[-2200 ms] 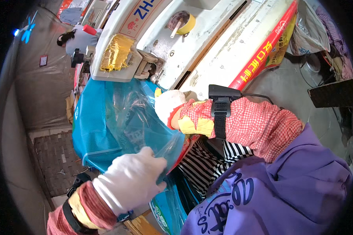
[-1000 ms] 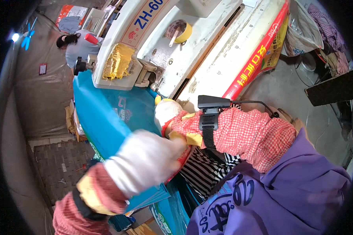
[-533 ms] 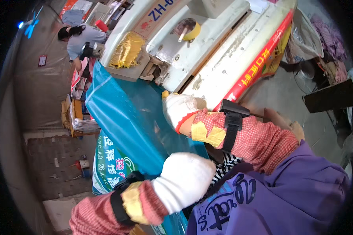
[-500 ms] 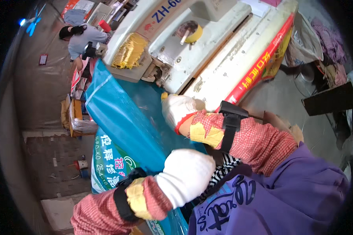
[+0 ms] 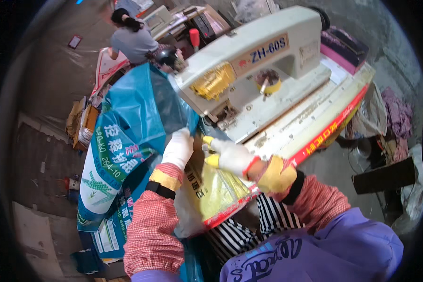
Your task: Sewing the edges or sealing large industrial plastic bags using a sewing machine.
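Observation:
A large blue printed sack (image 5: pixel 127 131) drapes from the sewing machine (image 5: pixel 249 61) down to the lower left. Under it lies a yellow sack with a red edge (image 5: pixel 216 197), spread across my lap. My left hand (image 5: pixel 177 148), in a white glove, presses on the sack material near the machine's needle end. My right hand (image 5: pixel 228 155), in a white glove with yellow fingertips, pinches the top edge of the yellow sack just in front of the machine. Both forearms wear red checked sleeves.
The white sewing machine stands on a pale table with a red strip (image 5: pixel 333 127) along its front. A person in a grey top (image 5: pixel 134 37) works at the back left. Cloth piles (image 5: pixel 399 117) lie on the floor at right; more sacks (image 5: pixel 105 235) lie lower left.
The blue sack has been pushed off to the left and the yellow sack has appeared under it. Both hands have come together at the sack edge by the machine.

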Available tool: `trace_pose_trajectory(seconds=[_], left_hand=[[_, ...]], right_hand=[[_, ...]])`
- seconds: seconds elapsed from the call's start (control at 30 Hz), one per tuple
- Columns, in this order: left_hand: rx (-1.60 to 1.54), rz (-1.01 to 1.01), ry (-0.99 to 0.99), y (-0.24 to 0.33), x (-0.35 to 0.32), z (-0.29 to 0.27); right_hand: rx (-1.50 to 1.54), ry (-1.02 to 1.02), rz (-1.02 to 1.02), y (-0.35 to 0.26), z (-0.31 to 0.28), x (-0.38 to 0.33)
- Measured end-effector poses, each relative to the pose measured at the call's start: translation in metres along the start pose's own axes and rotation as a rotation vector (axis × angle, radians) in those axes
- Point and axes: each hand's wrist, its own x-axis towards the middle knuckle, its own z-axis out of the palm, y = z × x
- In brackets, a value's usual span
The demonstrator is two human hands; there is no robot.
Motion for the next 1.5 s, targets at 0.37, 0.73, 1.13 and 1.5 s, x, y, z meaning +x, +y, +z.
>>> trace_pose_trajectory(seconds=[0.37,0.73,1.13,1.5], left_hand=[[0.734,0.367,0.411,0.017,-0.215,-0.209],[0.118,0.022,0.482,-0.11,-0.261,-0.124],[0.621,-0.237,0.358,-0.184,-0.285,-0.017],[-0.062,-1.255,0.58,-0.233,-0.546,-0.061]], right_hand=[[-1.248,0.357,-0.436,-0.015,0.04,0.059],[-0.163,0.09,-0.288,-0.086,0.06,-0.043],[-0.034,0.13,-0.255,0.0,0.054,-0.054],[-0.079,-1.025,-0.433,-0.134,0.105,-0.078]])
